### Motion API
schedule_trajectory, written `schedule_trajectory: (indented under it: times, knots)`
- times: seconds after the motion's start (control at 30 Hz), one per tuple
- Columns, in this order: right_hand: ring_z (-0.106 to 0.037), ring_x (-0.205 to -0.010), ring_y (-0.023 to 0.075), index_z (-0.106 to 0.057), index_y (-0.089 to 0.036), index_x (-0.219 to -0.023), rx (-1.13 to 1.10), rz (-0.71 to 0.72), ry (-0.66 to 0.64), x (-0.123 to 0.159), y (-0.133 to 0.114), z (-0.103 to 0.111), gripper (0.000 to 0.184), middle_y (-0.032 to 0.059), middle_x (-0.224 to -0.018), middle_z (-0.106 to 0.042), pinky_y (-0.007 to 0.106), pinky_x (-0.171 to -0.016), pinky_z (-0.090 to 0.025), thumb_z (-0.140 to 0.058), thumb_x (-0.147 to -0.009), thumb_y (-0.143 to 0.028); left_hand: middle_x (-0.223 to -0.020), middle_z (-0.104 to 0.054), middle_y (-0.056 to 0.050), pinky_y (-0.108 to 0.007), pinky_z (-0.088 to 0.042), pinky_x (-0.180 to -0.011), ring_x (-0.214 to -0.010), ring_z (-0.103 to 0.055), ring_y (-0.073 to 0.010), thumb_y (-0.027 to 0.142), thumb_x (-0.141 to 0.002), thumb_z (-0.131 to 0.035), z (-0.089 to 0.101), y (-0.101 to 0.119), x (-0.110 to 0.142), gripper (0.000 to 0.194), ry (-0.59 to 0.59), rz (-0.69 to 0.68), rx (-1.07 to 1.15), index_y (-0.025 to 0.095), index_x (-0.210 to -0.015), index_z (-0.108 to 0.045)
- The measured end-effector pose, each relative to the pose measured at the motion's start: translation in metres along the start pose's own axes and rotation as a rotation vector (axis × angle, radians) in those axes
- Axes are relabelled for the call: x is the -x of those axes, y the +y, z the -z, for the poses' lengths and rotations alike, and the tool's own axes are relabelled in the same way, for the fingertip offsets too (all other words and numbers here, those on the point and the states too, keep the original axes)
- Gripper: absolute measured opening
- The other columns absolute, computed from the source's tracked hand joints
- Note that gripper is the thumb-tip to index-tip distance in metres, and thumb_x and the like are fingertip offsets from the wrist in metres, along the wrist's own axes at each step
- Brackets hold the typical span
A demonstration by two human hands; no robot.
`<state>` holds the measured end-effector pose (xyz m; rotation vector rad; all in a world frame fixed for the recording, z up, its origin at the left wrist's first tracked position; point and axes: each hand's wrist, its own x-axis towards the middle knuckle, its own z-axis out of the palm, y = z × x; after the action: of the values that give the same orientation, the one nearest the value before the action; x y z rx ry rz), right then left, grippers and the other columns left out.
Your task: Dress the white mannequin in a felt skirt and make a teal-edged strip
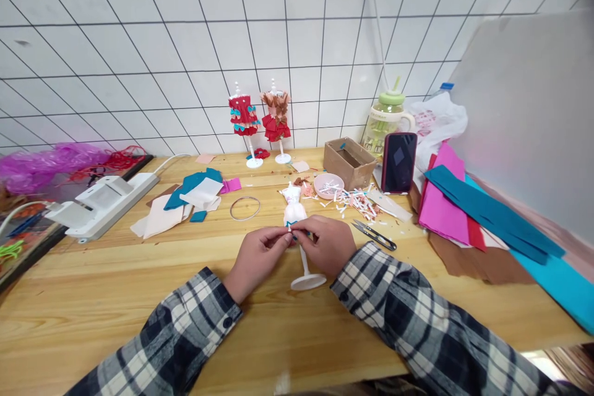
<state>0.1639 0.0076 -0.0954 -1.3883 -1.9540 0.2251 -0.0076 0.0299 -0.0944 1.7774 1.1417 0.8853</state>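
In the middle of the table a miniature white dress form (305,263) leans back on its round stand, wearing a pale pink and white dress (293,210). A small teal crepe-paper bow (291,223) shows low on its skirt. My left hand (260,255) pinches at the skirt's lower edge, thumb and index finger pressed together right below the bow. From the other side my right hand (330,242) is closed in a pinch at the same spot, its fingertips meeting the left ones. The fingers partly hide the teal paper there.
Two finished dress forms, a red one (243,116) and a brown-red one (276,117), stand by the tiled wall. Thread snips (375,235), paper scraps, a pink dish (328,184), a cardboard box (349,164) and a phone (399,163) lie rightward. A bangle (245,208) and power strip (104,204) are left.
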Motion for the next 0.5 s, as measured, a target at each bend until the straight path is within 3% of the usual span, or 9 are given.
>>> schedule_trajectory:
  times: [0.17, 0.5]
  knots:
    - [-0.061, -0.071, 0.0125, -0.071, -0.026, -0.098, -0.017, 0.051, -0.024, 0.0015, 0.0003, -0.0003, 0.018, -0.0005, -0.082, -0.071, 0.025, -0.063, -0.039, -0.056, -0.088, -0.027, -0.068, -0.073, -0.003, -0.025, -0.054, -0.064, -0.065, -0.067, -0.0171, 0.036, -0.08, -0.057, 0.0024, 0.0014, -0.0016, 0.026, -0.006, 0.064, 0.014, 0.017, -0.079, -0.075]
    - [-0.063, -0.076, 0.0121, -0.07, -0.025, -0.103, -0.055, 0.123, 0.002, 0.0033, 0.0006, -0.0011, 0.02, 0.0002, -0.086, -0.072, 0.023, -0.067, -0.041, -0.054, -0.09, -0.027, -0.074, -0.074, -0.005, -0.025, -0.052, -0.064, -0.066, -0.064, -0.0159, 0.039, -0.079, -0.062, 0.0078, -0.0032, -0.0009, 0.026, -0.033, 0.044, 0.138, 0.016, -0.079, -0.075]
